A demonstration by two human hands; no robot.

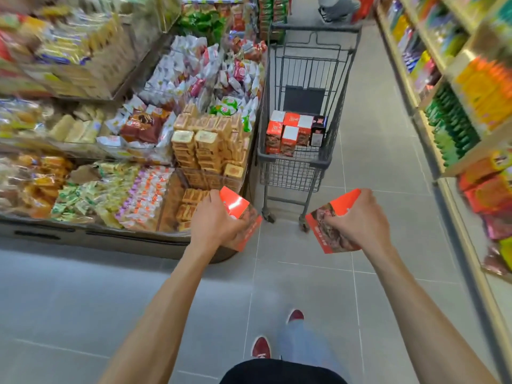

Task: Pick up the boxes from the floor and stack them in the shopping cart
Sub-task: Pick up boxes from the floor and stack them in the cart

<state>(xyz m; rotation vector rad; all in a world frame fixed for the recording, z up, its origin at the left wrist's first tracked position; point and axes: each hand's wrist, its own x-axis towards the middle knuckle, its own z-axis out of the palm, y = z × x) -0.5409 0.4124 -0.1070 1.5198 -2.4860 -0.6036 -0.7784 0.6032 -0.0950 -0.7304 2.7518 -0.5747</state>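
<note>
Red shoes (pixel 261 347) at bottom center on grey floor (pixel 83 300). Left hand (pixel 214 220) grips 1 red box (pixel 240 214); right hand (pixel 357 217) grips another red box (pixel 331 225), both mid-frame. Cart (pixel 295 159) just above holds stacked boxes (pixel 293 131).

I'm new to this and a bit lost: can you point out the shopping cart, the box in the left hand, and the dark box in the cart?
shopping cart (pixel 293 159): head view, front rim.
left-hand box (pixel 235 203): head view, red top face.
dark box (pixel 317 130): head view, front face.
</note>
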